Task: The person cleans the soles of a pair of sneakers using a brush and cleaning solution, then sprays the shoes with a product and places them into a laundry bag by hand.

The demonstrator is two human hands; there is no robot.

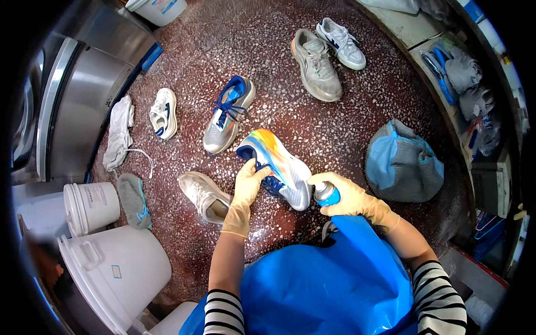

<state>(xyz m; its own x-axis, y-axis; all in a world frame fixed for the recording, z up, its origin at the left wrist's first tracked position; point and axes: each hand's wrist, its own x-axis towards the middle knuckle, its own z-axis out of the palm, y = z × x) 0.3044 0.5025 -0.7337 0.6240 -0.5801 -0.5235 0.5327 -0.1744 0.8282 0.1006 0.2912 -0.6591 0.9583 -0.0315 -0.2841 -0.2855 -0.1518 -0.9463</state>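
Observation:
My gloved left hand (247, 184) grips a running shoe (280, 161) by its collar and tongue, tilted so its multicoloured side faces up. In my right hand (351, 194), also in a pale rubber glove, is a blue aerosol can (326, 194). The forefinger rests on the can's white nozzle, close beside the shoe's toe. A grey running shoe with blue laces (228, 113) stands on the floor just beyond. Behind my left wrist lies a whitish dirty sneaker (205, 194), partly hidden by the forearm.
White plastic buckets (121, 268) and a stainless-steel machine (88, 100) line the left. Two sneakers (316, 67) stand far ahead, a small white one (164, 113) to the left. A grey-blue mesh laundry bag (404, 161) lies right, before cluttered shelving (456, 100). A blue apron (326, 284) covers my lap.

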